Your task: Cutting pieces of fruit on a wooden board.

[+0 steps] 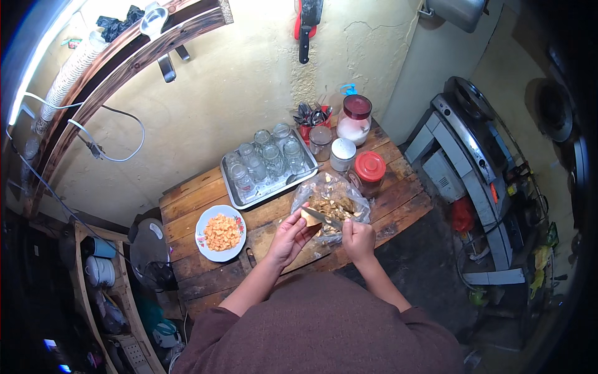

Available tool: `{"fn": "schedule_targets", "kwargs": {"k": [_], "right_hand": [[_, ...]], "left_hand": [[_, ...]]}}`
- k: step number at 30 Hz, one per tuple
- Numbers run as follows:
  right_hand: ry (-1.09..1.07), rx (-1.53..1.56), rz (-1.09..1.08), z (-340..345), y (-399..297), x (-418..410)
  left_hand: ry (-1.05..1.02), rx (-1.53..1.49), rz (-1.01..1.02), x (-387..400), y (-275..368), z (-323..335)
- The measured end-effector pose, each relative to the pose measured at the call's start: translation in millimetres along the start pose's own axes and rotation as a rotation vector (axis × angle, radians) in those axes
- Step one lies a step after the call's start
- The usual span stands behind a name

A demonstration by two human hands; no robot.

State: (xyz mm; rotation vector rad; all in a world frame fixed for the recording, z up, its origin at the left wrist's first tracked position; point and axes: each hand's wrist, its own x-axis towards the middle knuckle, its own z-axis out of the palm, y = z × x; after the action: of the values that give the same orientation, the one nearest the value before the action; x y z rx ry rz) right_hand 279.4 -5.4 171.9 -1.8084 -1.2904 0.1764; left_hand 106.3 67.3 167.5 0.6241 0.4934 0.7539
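Observation:
My left hand (288, 239) holds a pale, partly peeled piece of produce (309, 218), perhaps a potato, between thumb and fingers. The handle of a kitchen knife (322, 217) is in my right hand (359, 240), its blade lying against that piece. Below both hands is a clear plastic bag (360, 202), spread open and full of brownish peelings (332, 192). A wooden cutting board (266, 243) with a slot handle lies partly under the bag. To the left, a white floral plate (205, 250) bears small orange cubes (222, 232).
Behind the hands, a metal tray (243, 204) holds several upturned glass mugs (273, 159) and a spoon. Jars stand at the wooden table's (191, 196) back right: a red-lidded one (370, 166), a white-topped one (343, 152) and a sugar-like one (355, 119). A stove (467, 135) is rightward.

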Motion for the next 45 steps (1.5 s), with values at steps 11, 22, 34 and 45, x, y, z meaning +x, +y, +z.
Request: {"fn": "schedule_targets", "kwargs": {"k": [11,22,34,45], "right_hand": [[-0.024,-0.044,-0.135,1,2,-3],[0.008,-0.025,-0.120,10,6,0],[-0.015,-0.036,-0.034,22,32,25],[-0.149,0.043,0.228,24,50,17]], "left_hand": [[0.003,-0.022,0.017,1,-7,-2],[-0.039,-0.006,-0.059,4,-14,-5],[0.012,-0.027,-0.155,-2,-31,6],[0.036,-0.094,-0.071,12,-6,-10]]}}
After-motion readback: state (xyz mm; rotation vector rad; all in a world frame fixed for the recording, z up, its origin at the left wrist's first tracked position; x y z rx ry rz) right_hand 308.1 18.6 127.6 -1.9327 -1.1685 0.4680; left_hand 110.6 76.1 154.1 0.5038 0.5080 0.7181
